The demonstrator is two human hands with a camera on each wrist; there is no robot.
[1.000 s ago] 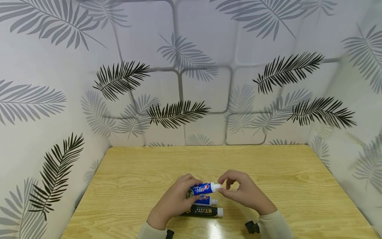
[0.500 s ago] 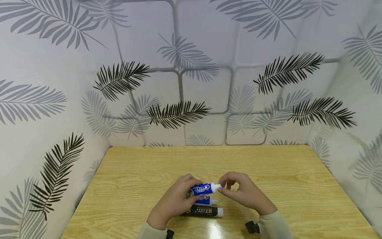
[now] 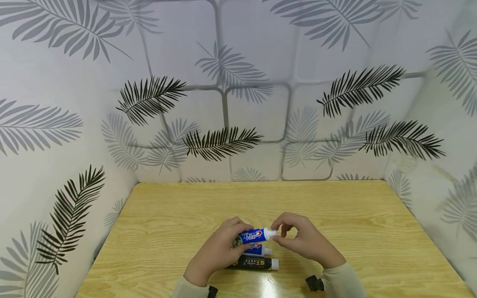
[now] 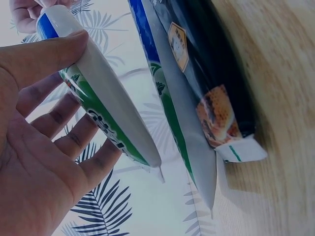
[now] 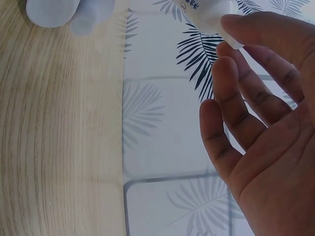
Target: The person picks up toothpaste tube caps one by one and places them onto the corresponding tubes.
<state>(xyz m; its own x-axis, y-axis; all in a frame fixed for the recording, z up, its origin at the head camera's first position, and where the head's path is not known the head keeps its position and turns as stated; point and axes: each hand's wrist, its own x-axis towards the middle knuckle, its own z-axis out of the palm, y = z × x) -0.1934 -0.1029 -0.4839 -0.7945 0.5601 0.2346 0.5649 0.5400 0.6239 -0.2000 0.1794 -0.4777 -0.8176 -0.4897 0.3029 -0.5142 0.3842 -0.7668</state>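
Observation:
My left hand [image 3: 220,250] grips a blue, green and white toothpaste tube [image 3: 253,236], thumb on one side and fingers on the other. In the left wrist view this tube [image 4: 110,91] is raised off the table. At its right end, my right hand [image 3: 303,238] pinches the small white cap [image 3: 273,234] between thumb and index finger; the other fingers are loosely bent. Nearer the person lie a second blue toothpaste tube [image 3: 256,249] and a black toothpaste tube [image 3: 257,263], side by side, white caps pointing right. The left hand hides their left ends in the head view.
The tubes lie on a wooden table [image 3: 186,207] with light wood grain. Behind it and along both sides stands a pale backdrop [image 3: 253,111] printed with leaves. Dark wrist straps [image 3: 314,283] show by the sleeves.
The right fingertips have shifted slightly at the cap, dipping and then rising again. The left hand and all the tubes keep their places.

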